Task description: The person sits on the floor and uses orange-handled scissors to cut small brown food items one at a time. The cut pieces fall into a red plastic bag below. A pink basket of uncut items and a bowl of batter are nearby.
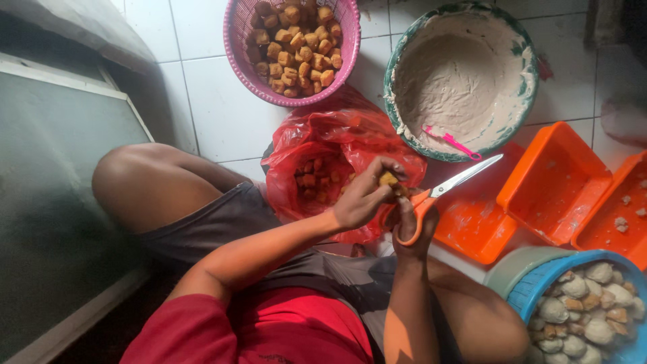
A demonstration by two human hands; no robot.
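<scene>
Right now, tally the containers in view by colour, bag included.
Pink basket: 1
Green-rimmed bowl of paste: 1
Red plastic bag: 1
Orange trays: 3
Blue basket: 1
Grey-green tub under the blue basket: 1
Total: 8

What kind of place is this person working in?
Probably a home or small food-stall kitchen floor: white floor tiles, a pink basket of fried tofu puffs, and a bowl of pale paste.
</scene>
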